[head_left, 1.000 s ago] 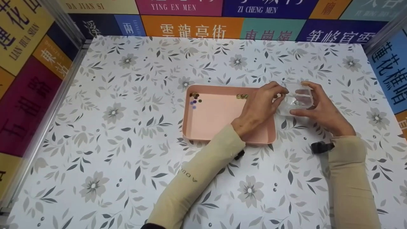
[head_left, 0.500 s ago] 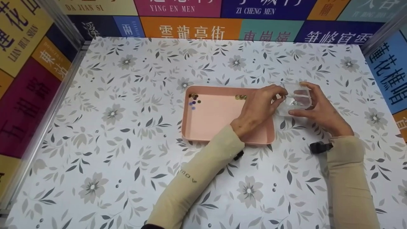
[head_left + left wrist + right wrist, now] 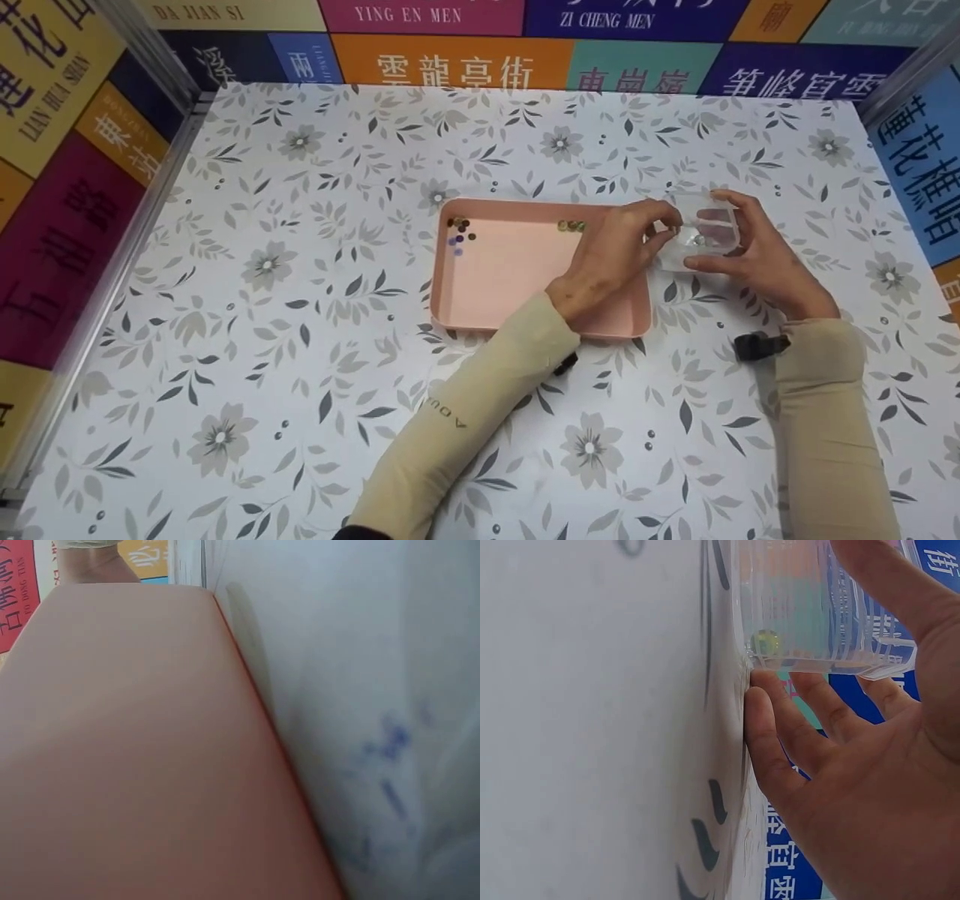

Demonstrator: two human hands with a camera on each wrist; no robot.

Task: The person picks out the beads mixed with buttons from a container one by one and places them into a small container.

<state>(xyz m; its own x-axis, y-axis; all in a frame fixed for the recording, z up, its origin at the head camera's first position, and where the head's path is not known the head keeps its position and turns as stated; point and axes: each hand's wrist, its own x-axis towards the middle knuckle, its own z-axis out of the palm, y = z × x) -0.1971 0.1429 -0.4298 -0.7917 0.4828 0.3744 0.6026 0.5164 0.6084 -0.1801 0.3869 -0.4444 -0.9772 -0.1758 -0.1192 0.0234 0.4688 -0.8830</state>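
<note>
clear plastic box (image 3: 701,234) was steadied on the table (image 3: 300,315) by curled right hand (image 3: 757,259) fingers while left hand (image 3: 611,259) fingers pinched at its rim beside the pink tray (image 3: 510,277).

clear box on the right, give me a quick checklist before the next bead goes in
1. Clear box steadied: ok, the right hand grips it, thumb on the near side and fingers over the far edge.
2. Box on the table: ok, the right wrist view shows its base against the surface.
3. Left hand at the box: ok, its fingertips sit at the box's left rim.
4. Bead between the left fingertips: cannot tell, too small to see.
5. Bead already inside: ok, one lies at the bottom.
6. Beads left in the pink tray: ok, a cluster at its far left corner and a few along its far edge.
</note>
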